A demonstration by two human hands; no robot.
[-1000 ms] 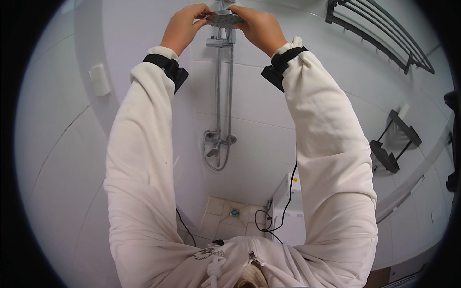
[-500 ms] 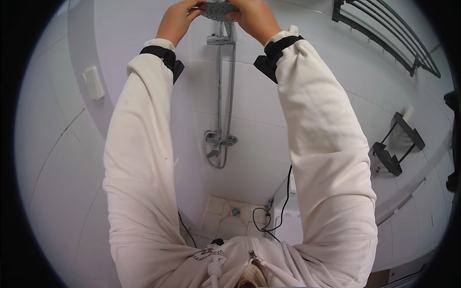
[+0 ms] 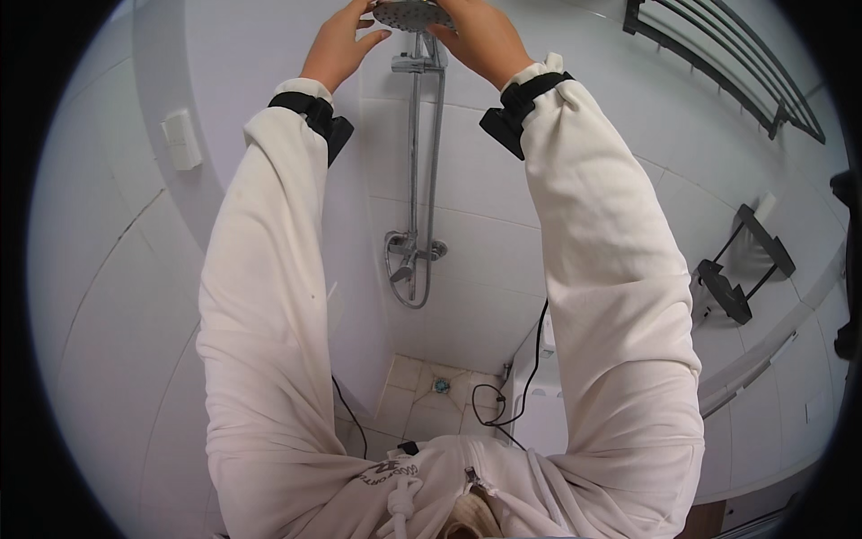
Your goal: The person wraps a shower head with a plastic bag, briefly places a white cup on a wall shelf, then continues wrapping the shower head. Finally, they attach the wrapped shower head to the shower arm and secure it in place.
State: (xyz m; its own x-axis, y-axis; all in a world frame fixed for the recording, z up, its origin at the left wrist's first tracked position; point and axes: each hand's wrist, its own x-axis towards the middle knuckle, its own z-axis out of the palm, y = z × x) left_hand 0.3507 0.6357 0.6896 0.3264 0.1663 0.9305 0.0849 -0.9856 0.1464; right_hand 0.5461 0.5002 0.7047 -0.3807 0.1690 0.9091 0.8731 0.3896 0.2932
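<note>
White-tiled shower, chrome rail point(image 3: 415, 171) on wall.
Shower head point(image 3: 413, 13) gripped by L hand point(image 3: 339, 45) & R hand point(image 3: 480, 40), fingers curled round rim.

Shower head point(image 3: 411, 13) atop wall-mounted rail point(image 3: 415, 171)

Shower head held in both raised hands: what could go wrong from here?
1. The shower head sits above the person; if the left hand or right hand slips, it may drop.
2. Black cables hang near the shower floor; water may reach them.
</note>
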